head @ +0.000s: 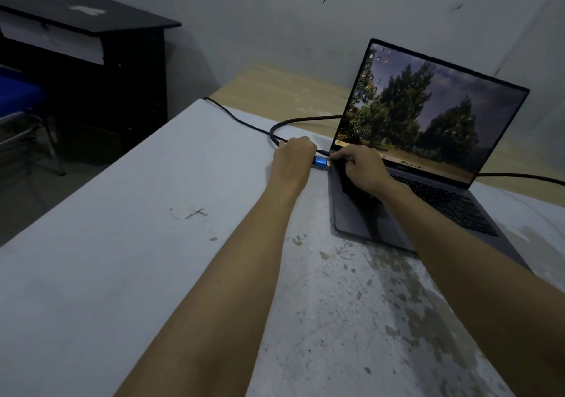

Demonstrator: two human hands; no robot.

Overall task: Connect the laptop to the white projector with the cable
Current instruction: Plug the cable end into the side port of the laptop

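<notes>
An open grey laptop (428,200) with a lit tree wallpaper sits on the white table (153,243) at the right. My left hand (294,155) is closed around the black cable's blue metal plug (321,162), which is at the laptop's left edge near the hinge. My right hand (359,168) rests on the laptop's rear left corner, fingers pinching beside the plug. The black cable (275,127) loops behind my left hand and runs behind the screen, showing again at the right (519,177). No white projector is in view.
A thinner black wire (232,115) runs from the table's far left corner toward the laptop. A wooden tabletop (275,90) lies behind. A dark desk (91,44) and a blue chair (21,96) stand at left, beyond the table edge.
</notes>
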